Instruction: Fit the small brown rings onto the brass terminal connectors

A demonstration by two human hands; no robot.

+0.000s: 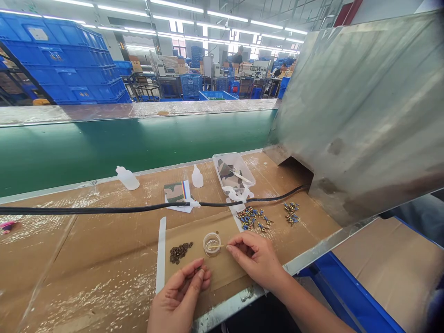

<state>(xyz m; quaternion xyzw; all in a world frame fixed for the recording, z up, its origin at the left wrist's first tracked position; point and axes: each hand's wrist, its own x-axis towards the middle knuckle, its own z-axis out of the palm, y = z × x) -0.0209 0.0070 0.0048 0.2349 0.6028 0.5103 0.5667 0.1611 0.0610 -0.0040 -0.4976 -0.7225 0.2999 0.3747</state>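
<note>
My right hand (pixel 255 259) is closed in a pinch on a thin, pale toothpick (pixel 218 246). Its far tip reaches over the small round clear dish (pixel 205 239) on the brown mat. Nearer to me, my left hand (pixel 182 293) has thumb and forefinger pressed together on a small dark piece (pixel 198 268), mostly hidden by the fingertips. Left of the dish lies a heap of small dark brown ring-like parts (pixel 178 253). A cluster of small blue and brass-coloured parts (pixel 249 218) spreads beyond my right hand, with a second group (pixel 291 212) further right.
A black cable (pixel 104 209) crosses the cardboard-covered bench. Behind it are two white squeeze bottles (pixel 127 178) (pixel 197 176), camouflage fabric (pixel 175 192) and a clear plastic tub (pixel 252 175). A metal hood (pixel 357 115) rises at right; a green conveyor belt (pixel 138 143) runs behind.
</note>
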